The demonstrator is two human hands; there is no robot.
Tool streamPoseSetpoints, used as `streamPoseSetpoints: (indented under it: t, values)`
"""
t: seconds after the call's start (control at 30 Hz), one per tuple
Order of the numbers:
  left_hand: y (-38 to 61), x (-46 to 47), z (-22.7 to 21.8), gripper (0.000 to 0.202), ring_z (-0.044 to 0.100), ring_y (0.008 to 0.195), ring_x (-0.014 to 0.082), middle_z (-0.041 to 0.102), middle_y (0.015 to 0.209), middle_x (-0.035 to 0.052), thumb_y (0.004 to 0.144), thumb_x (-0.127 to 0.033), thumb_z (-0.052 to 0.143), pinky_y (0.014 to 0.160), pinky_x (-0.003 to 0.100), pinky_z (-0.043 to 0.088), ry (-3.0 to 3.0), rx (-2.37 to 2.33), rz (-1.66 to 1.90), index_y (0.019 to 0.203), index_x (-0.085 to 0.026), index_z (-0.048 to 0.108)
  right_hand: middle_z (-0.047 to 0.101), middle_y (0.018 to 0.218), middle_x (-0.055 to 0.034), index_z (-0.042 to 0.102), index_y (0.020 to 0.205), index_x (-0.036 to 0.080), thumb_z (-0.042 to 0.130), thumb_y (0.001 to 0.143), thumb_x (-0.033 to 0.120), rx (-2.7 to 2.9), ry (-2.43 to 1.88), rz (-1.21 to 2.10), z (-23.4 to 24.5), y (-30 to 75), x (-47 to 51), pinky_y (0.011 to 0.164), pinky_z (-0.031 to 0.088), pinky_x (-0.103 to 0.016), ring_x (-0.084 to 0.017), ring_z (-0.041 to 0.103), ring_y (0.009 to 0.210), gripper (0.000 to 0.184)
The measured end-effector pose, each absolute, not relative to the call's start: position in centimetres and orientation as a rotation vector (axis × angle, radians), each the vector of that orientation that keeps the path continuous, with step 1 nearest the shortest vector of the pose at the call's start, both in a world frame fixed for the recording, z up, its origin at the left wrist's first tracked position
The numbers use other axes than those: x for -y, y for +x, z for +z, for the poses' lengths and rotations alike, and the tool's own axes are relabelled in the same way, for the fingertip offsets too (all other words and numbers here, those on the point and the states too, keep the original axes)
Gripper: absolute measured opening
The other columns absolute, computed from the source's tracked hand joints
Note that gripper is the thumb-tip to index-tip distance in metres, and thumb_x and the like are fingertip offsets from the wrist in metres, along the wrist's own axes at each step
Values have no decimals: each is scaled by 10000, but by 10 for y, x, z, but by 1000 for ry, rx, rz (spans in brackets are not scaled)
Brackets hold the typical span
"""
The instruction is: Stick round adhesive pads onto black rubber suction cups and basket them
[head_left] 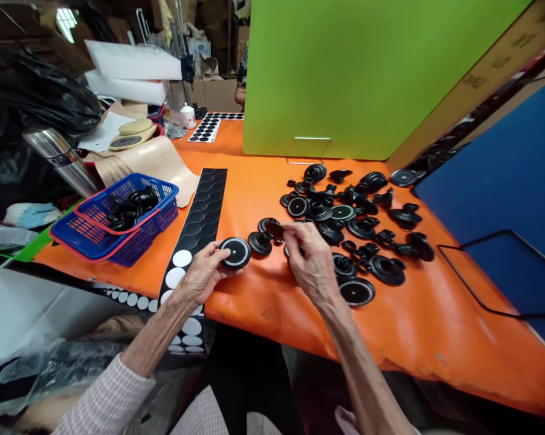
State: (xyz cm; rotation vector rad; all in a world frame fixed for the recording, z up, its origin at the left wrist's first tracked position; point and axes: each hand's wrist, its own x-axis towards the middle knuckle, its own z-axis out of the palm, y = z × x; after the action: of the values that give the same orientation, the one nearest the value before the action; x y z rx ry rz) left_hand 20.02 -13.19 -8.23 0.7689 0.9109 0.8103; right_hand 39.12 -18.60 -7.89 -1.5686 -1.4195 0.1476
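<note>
My left hand (203, 275) grips a round black rubber part (235, 252) with a pale ring, holding it flat-side up above the orange table (263, 302). My right hand (309, 260) pinches a thin black round sticker (275, 229) between thumb and fingers, just right of that part. A long black sticker sheet (204, 217) lies left of my hands, with white circles where stickers have been peeled off. A pile of several black rubber parts (358, 223) spreads to the right of my right hand.
A blue basket (164, 214) nested with a red-rimmed one holds several black parts at the left. A green board (354, 78) stands behind the pile, a blue board (503, 193) at the right. More sticker sheets (204, 128), foam and black bags lie farther back left.
</note>
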Motion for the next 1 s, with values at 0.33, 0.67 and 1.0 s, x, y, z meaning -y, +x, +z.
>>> streamPoseSetpoints:
  t: [0.33,0.67,1.0]
  values:
    - [177,177,-84,391,659,764,151,636,973,36,710,-272,755,644,314,605,814,-935,704,1052,-180,590,533,689,28,588,936,223,606,846,385,1040,-1550,709,-82,350,267,610,440,-260,-127,524,632,186]
    - [168,192,-82,486,683,902,227,650,1135,98,680,-205,753,787,391,591,755,-849,614,1154,-181,650,543,718,18,594,784,200,684,775,476,634,-1416,996,-96,321,270,649,415,-240,-119,496,674,290]
    - [170,194,-87,455,654,993,251,647,1173,96,659,-167,728,783,357,582,775,-846,601,1111,-191,685,537,1078,-76,613,723,202,641,786,449,678,-1518,826,-99,298,264,873,477,-344,-211,530,1079,256]
